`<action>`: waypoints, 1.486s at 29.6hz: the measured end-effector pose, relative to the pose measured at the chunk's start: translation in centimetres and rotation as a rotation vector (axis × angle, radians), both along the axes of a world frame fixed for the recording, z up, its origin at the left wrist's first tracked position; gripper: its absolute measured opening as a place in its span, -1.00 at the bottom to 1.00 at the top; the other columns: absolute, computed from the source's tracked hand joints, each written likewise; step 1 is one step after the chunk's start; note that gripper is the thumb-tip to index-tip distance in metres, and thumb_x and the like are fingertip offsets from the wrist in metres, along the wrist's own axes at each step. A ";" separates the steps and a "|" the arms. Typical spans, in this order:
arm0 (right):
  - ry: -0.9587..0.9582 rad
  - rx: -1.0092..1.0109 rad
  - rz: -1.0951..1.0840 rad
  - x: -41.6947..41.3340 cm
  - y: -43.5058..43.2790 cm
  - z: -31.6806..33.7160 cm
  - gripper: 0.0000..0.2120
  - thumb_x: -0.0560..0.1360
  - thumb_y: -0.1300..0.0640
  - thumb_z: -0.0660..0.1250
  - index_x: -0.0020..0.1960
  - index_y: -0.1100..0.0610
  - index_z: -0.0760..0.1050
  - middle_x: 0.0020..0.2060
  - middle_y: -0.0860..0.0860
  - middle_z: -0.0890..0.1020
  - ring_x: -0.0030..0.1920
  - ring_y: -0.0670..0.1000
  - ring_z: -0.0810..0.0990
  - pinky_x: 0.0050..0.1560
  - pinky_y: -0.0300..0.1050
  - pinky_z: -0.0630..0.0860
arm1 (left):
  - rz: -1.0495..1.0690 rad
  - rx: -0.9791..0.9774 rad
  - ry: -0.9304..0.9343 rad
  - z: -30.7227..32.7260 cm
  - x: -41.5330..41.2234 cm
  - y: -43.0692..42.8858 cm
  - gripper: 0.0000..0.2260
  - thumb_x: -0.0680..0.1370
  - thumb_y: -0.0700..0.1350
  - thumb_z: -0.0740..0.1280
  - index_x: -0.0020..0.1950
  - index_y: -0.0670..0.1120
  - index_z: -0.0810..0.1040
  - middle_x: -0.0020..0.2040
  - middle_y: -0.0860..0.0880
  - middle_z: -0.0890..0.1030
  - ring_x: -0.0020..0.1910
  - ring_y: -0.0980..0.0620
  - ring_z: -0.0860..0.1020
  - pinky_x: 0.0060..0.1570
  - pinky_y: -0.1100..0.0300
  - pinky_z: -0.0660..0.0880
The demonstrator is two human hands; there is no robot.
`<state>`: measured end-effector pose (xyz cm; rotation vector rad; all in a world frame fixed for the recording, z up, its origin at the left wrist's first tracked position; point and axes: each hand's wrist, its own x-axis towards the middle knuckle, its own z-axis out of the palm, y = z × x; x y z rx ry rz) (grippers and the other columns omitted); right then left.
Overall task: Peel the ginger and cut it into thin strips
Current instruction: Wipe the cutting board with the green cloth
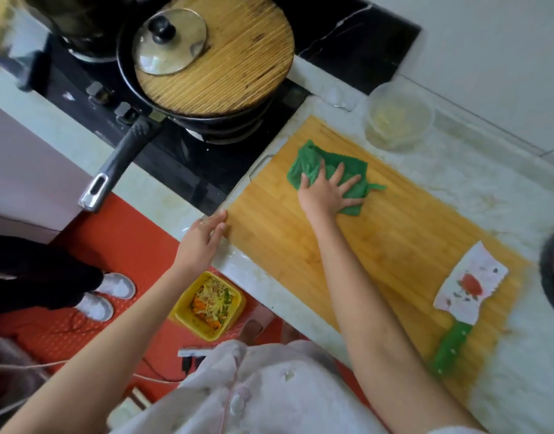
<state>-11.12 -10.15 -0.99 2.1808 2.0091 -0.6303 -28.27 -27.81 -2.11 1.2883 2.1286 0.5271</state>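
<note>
A bamboo cutting board point(379, 245) lies on the pale counter. My right hand point(327, 192) presses a green cloth point(329, 166) flat on the board's far end, fingers spread. My left hand point(203, 239) rests with straight fingers on the board's near left corner. A cleaver point(466, 292) with a flowered white blade and green handle lies on the board's right end. A clear plastic bowl point(399, 117) holding pale yellow strips stands beyond the board. No whole ginger is in view.
A black pan point(188, 98) with a round wooden board and a glass lid on top sits on the stove at left. On the red floor below the counter stands a yellow bin point(208, 303) with scraps. Another person's white shoes point(106, 296) are at left.
</note>
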 end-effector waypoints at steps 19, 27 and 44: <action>-0.091 0.050 0.704 4.1 -1.9 -0.3 -0.49 0.60 -0.20 0.02 0.52 -0.21 0.03 0.55 -0.08 -0.06 0.51 0.23 -0.22 0.30 0.55 -0.22 | -0.368 -0.455 0.605 1.8 2.5 1.8 -0.24 0.60 0.28 0.02 0.57 -0.23 -0.10 0.58 -0.15 -0.01 0.51 -0.15 0.18 -0.08 0.08 0.53; -0.047 0.036 0.154 10.8 4.3 -0.1 -0.49 0.61 -0.19 0.00 0.53 -0.10 0.08 0.55 -0.05 -0.03 0.52 0.21 -0.19 0.33 0.52 -0.11 | -0.376 -0.604 0.677 3.7 4.0 3.7 -0.25 0.61 0.23 0.08 0.53 -0.32 -0.02 0.52 -0.27 0.18 0.35 -0.21 0.41 -0.02 0.09 0.50; -0.009 -0.093 0.436 14.0 -16.0 0.6 -0.50 0.58 -0.13 0.14 0.48 -0.25 0.10 0.53 -0.18 -0.12 0.51 0.12 -0.30 0.39 0.42 -0.19 | -0.521 -0.639 0.817 4.5 7.0 4.3 -0.40 0.65 -0.02 0.11 0.55 -0.28 -0.04 0.53 -0.37 -0.13 0.53 -0.31 -0.07 0.48 -0.11 0.04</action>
